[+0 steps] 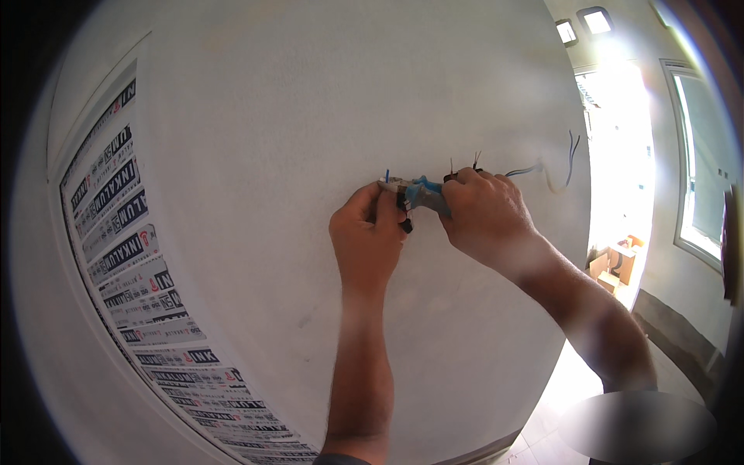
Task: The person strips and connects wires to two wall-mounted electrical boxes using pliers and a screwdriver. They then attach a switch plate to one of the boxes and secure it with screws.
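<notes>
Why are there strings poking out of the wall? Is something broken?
Those are loose wires sticking out of the white wall with bare ends and no cover over them, so that spot looks unfinished. The left hand and the right hand press a blue-handled tool against more wires. No crack or spill shows.

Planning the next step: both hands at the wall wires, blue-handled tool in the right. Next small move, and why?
Probably close the tool a little on the wire: the right hand holds it at the part pinched by the left hand, wire ends bare above. Jaws hidden.
</notes>
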A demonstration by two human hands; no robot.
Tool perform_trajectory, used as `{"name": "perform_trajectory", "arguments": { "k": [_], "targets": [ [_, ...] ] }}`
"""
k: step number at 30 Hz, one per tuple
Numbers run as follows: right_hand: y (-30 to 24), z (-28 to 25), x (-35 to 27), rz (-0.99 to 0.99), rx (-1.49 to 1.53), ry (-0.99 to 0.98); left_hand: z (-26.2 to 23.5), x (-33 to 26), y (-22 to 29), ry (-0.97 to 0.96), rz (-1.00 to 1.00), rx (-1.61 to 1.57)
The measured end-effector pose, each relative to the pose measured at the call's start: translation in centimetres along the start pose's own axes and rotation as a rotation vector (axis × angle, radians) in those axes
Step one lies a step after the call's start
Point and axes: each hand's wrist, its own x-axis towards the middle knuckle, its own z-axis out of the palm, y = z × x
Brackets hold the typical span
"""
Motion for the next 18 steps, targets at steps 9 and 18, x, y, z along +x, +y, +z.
{"name": "perform_trajectory", "arguments": {
  "k": [9, 18],
  "targets": [
    [-1.1, -2.1, 0.3, 0.022, -0.09, -0.129, 0.5, 0.0, -1.9, 0.133, 0.132, 0.035],
    [0.1, -1.0, 0.7, 0.053, 0.067, -0.174, 0.0, 0.0, 0.1, -0.061, -0.048, -0.055]
  ]
}}
